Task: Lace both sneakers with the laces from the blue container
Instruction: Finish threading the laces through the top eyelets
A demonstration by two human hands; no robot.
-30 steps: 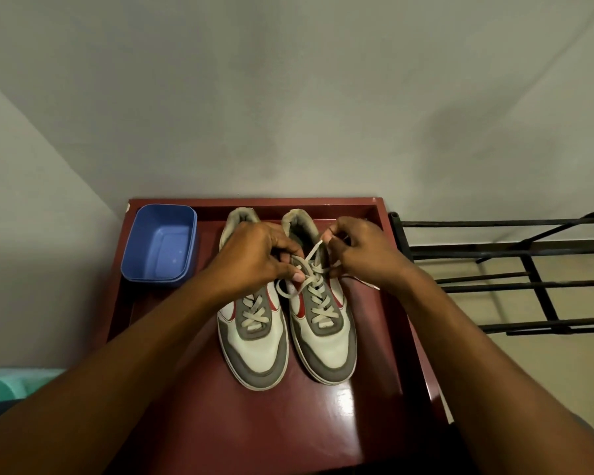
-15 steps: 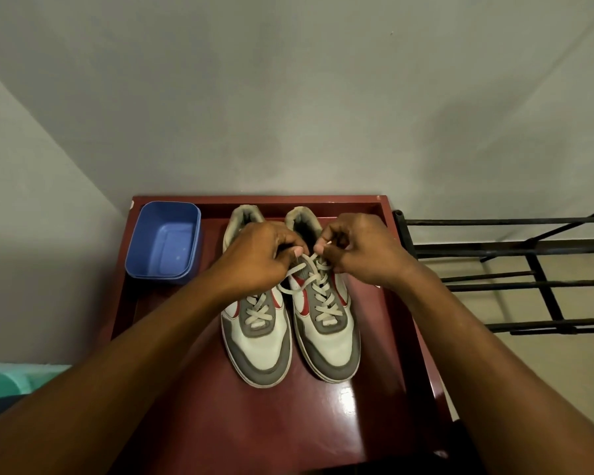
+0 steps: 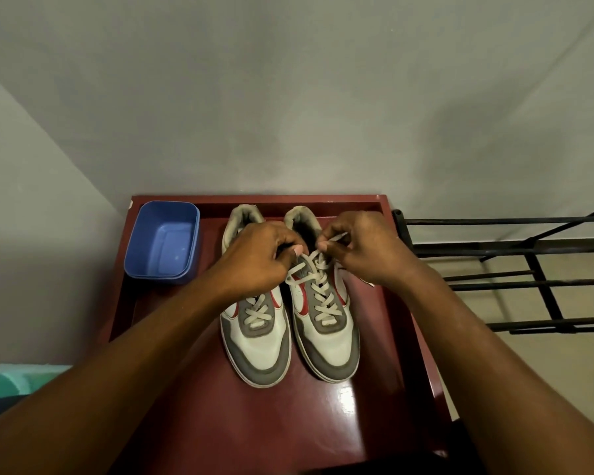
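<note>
observation, head view. both grips are over the upper eyelets of the right sneaker (image 3: pixel 335 341), close together but not touching.

left grip (image 3: pixel 254 258): fingers curled, thumb and forefinger narrow, pinching a strand of the right sneaker's lace (image 3: pixel 323 298) just below the thumb tip. this grip also covers the tongue and upper lacing of the left sneaker (image 3: pixel 258 347), which lies directly beneath it.

right grip (image 3: pixel 364 248): fingers curled, pinching the other strand of the same lace; a short pale length shows between forefinger and thumb. whether a knot is formed between the two grips cannot be told.

right sneaker: toe toward the person, heel opening just beyond both grips. the lace crosses in several rows from the toe end up to the grips.

left sneaker: just beside the right one, parallel, on the left grip's side. its lace (image 3: pixel 257 314) shows crossed rows below the left grip; the upper rows are hidden.

blue container (image 3: pixel 192 241): on the bench (image 3: pixel 288 423), out beyond the left grip's outer side, near the far corner, apart from the left sneaker. no lace is seen in it.

surroundings: a black metal rack (image 3: pixel 528 255) stands past the right grip's outer side, beside the bench. a teal object (image 3: pixel 14 375) shows at the edge of view near the left forearm; its nature cannot be told. a grey wall (image 3: pixel 288 114) lies beyond both grips.
</note>
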